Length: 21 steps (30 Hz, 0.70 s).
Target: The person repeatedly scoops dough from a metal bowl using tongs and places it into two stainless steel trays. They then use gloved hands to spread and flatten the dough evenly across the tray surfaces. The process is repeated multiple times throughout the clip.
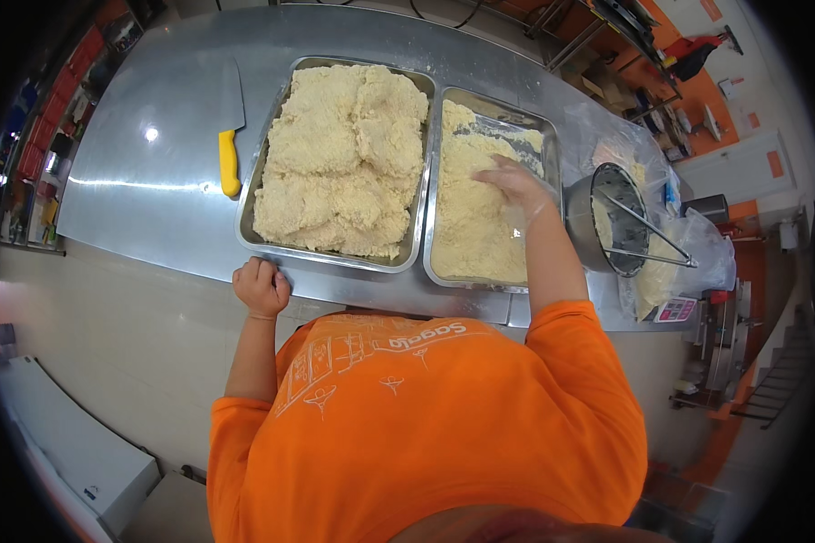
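Note:
My right hand [518, 184], apparently in a clear plastic glove, hovers low over or touches pale yellow crumbs [475, 217] in the right metal tray [547, 125]. Its fingers are spread a little and no held piece shows between them. At the table's near edge, my left hand [261, 288] is curled into a fist by the near left corner of the other metal tray [333, 260]. Several large crumb-coated pieces [343, 159] fill that left tray, packed side by side. Whatever is under the coating is hidden.
A knife with a yellow handle [228, 163] lies left of the trays on the steel table [156, 102]. To the right stand a metal pot [584, 220] with tongs [652, 237] across its mouth, plastic bags [703, 251] and a scale [676, 310]. A white chest [81, 434] is behind on the left.

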Each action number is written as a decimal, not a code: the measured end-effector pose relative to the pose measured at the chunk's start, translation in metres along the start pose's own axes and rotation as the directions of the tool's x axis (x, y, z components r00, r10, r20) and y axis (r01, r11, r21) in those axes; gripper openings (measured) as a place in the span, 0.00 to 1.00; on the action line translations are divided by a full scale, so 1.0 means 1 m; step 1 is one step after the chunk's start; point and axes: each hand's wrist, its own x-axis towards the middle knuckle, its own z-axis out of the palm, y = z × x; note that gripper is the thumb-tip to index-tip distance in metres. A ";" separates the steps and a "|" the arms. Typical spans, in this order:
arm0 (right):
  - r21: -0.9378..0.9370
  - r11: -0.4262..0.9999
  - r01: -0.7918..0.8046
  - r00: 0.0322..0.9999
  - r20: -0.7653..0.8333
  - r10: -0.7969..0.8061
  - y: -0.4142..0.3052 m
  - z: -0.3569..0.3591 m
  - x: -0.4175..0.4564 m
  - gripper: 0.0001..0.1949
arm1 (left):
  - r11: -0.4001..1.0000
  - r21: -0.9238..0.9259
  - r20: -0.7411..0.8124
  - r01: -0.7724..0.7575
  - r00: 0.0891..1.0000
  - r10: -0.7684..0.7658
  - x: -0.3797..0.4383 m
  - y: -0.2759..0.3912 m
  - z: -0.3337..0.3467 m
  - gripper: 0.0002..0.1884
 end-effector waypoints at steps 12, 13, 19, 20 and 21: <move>-0.886 0.330 0.327 0.671 -0.029 -0.741 -0.071 -0.013 -0.071 0.27 | 1.000 -0.011 0.011 -0.009 1.000 0.009 0.000 -0.002 0.001 0.06; -0.933 0.199 0.300 0.632 0.038 -0.774 -0.068 -0.001 -0.076 0.26 | 1.000 -0.008 0.009 -0.011 1.000 0.011 -0.001 -0.003 0.001 0.06; -0.886 0.160 0.436 0.672 0.202 -0.713 0.022 0.012 -0.091 0.23 | 1.000 -0.010 0.004 -0.008 1.000 0.008 -0.001 -0.002 0.003 0.06; -0.895 0.228 0.383 0.709 0.127 -0.694 0.033 0.007 -0.097 0.24 | 1.000 -0.011 0.005 -0.003 1.000 0.003 -0.002 -0.001 0.003 0.06; -0.895 0.304 0.327 0.740 0.042 -0.671 0.036 0.008 -0.103 0.25 | 1.000 -0.008 0.002 -0.007 1.000 0.007 -0.003 -0.002 0.003 0.06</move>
